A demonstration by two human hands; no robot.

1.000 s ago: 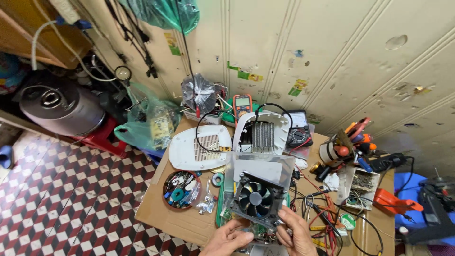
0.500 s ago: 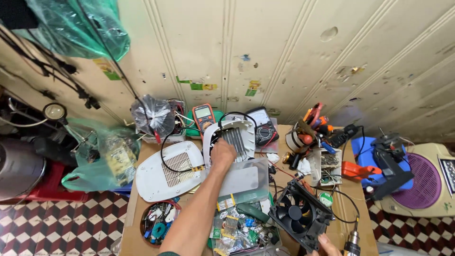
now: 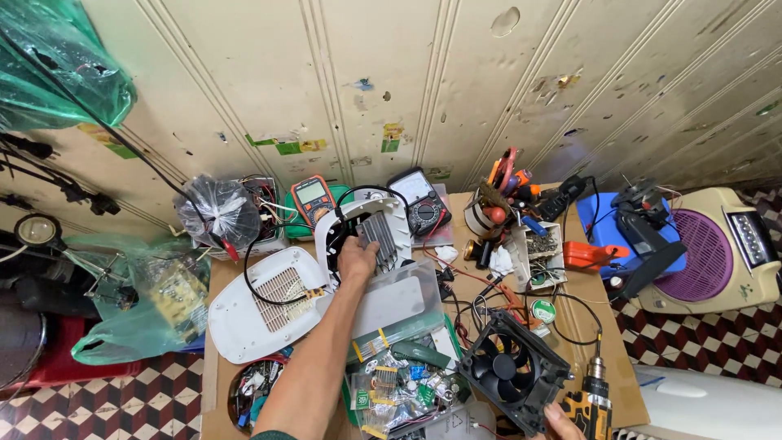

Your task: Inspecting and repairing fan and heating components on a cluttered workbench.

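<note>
My left hand [image 3: 358,261] reaches across the cluttered wooden table [image 3: 599,358] and grips the lower edge of an upright white appliance housing [image 3: 399,213]. A grey finned heat sink [image 3: 376,235] sits inside that housing, just right of my fingers. At the bottom edge, my right hand [image 3: 557,421] holds the lower corner of a black square cooling fan [image 3: 511,371], tilted above the table. A yellow and black power screwdriver [image 3: 593,401] stands right beside that hand. Only the fingertips of the right hand show.
A white vented cover [image 3: 259,305] lies left of my arm. An orange multimeter [image 3: 312,200] and a black one [image 3: 420,204] lean at the back. A clear box of small parts [image 3: 393,383], tangled wires, a solder spool [image 3: 543,311] and a green bag [image 3: 134,305] crowd around.
My left hand left the fan at the front and reached forward to the white housing. My right hand carried the black fan to the right. The view swung right.
</note>
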